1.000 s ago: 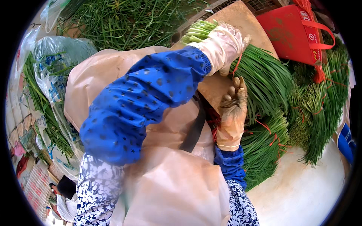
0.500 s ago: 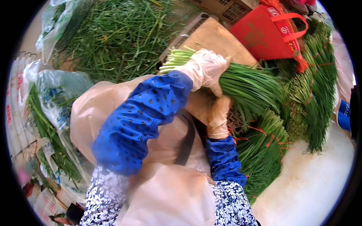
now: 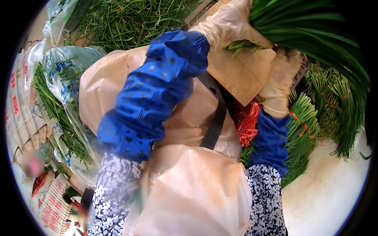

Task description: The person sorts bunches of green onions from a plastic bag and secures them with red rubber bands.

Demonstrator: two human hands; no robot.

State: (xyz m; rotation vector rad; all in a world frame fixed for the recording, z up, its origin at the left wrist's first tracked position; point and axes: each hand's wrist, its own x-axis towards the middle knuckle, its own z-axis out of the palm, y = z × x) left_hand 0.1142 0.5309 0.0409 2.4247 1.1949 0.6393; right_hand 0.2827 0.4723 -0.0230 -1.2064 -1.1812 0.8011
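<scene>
My left hand (image 3: 232,27), in a pale rubber glove, grips a bunch of long green chives (image 3: 307,29) at the upper right. The leaves fan out to the right and hang down past the frame's round rim; the cut ends are out of sight. Beneath the leaves is my right hand (image 3: 280,80), gloved too and blurred, its fingers stretched upward beside the board's edge. I cannot make out whether they touch the bunch. Some short loose leaves (image 3: 244,46) lie under my left palm on a brown wooden board (image 3: 244,72).
Red ties (image 3: 248,126) hang below the board. Tied chive bunches (image 3: 303,126) lie right of my right forearm, with more bunches (image 3: 346,102) beyond on a whitish surface (image 3: 327,177). Loose leaves (image 3: 130,19) heap at the back left. A clear plastic bag (image 3: 71,90) holds greens at left.
Both hands have moved up and to the right. The chive bunch has been lifted off the board and swung outward. The view has shifted, and the red bag is no longer visible.
</scene>
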